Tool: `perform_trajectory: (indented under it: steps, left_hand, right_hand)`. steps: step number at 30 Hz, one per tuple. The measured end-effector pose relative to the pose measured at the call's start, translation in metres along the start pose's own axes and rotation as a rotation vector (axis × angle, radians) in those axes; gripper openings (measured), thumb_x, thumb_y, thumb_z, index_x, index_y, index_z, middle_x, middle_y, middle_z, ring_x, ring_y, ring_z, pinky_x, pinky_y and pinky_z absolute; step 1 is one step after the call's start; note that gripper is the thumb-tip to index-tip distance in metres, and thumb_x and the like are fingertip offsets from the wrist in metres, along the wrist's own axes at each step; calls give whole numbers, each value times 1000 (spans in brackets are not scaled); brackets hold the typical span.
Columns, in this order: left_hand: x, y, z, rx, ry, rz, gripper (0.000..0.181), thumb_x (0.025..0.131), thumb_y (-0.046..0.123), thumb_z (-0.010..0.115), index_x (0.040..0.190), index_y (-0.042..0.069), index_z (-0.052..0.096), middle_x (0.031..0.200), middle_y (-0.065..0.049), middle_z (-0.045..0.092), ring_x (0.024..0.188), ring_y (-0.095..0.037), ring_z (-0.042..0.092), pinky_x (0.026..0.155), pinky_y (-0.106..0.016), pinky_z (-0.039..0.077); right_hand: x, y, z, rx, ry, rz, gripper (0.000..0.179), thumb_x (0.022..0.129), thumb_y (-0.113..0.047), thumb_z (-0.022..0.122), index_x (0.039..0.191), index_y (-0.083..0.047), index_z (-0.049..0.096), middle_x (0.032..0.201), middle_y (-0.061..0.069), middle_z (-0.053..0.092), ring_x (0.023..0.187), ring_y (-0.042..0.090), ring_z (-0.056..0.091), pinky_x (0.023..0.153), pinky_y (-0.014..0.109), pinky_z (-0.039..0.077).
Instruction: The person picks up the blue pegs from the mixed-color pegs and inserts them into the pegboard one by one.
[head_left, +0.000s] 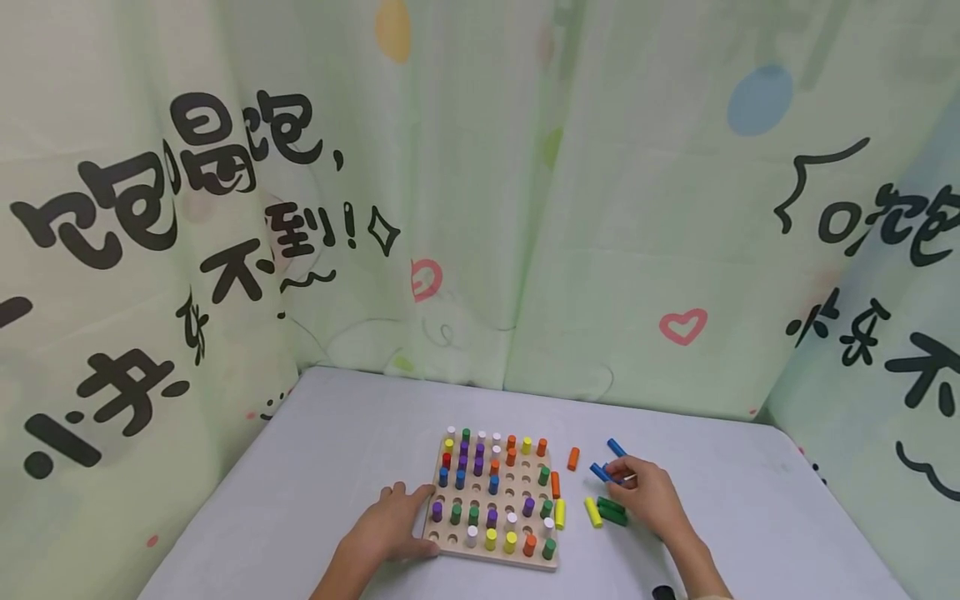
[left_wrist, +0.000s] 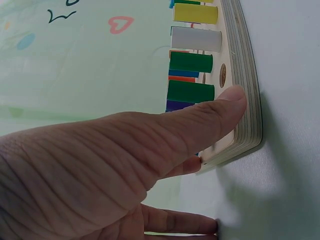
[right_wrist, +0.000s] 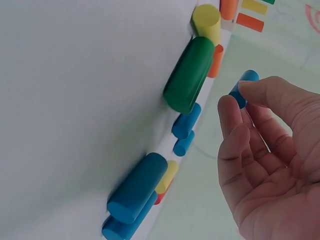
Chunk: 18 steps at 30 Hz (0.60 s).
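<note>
A light wooden pegboard (head_left: 491, 500) stands on the table, holding many coloured pegs in rows, with several holes bare. At its left edge is my left hand (head_left: 387, 521), thumb and fingers spread. In the left wrist view, the straight thumb (left_wrist: 232, 97) rests on the board's corner beside a green peg (left_wrist: 191, 91), while other fingers extend past the edge. My right hand (head_left: 643, 492) is right of the board, over the loose pegs. In the right wrist view, it pinches a blue peg (right_wrist: 245, 89) between thumb and fingertip, the other fingers loosely curled.
Right of the board lie loose pegs: an orange peg (head_left: 573, 458), a yellow peg (head_left: 593, 512), green pegs (head_left: 612, 512) and a blue peg (head_left: 617, 447). A black object (head_left: 663, 592) shows at the front edge. Printed curtains (head_left: 517, 208) surround the white table (head_left: 360, 433).
</note>
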<state>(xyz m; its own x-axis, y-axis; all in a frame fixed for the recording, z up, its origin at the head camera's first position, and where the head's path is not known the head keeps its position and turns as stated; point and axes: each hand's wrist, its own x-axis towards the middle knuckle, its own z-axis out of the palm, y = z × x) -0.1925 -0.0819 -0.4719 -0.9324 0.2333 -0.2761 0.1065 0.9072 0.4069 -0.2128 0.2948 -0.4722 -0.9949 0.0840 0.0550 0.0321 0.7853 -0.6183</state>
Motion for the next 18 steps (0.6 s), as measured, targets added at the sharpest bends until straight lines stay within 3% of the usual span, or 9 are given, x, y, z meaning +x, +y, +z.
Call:
perform_trajectory:
  steps: [18]
  left_hand:
    - [-1, -1, -1, 3, 13, 41, 76, 76, 37, 90, 139, 10, 59, 128, -27, 58, 120, -45, 55, 96, -64, 51]
  right_hand:
    - [-11, -35, 13, 63, 29, -65, 17, 88, -2, 77, 103, -3, 72, 90, 1, 72, 82, 16, 68, 73, 33, 61]
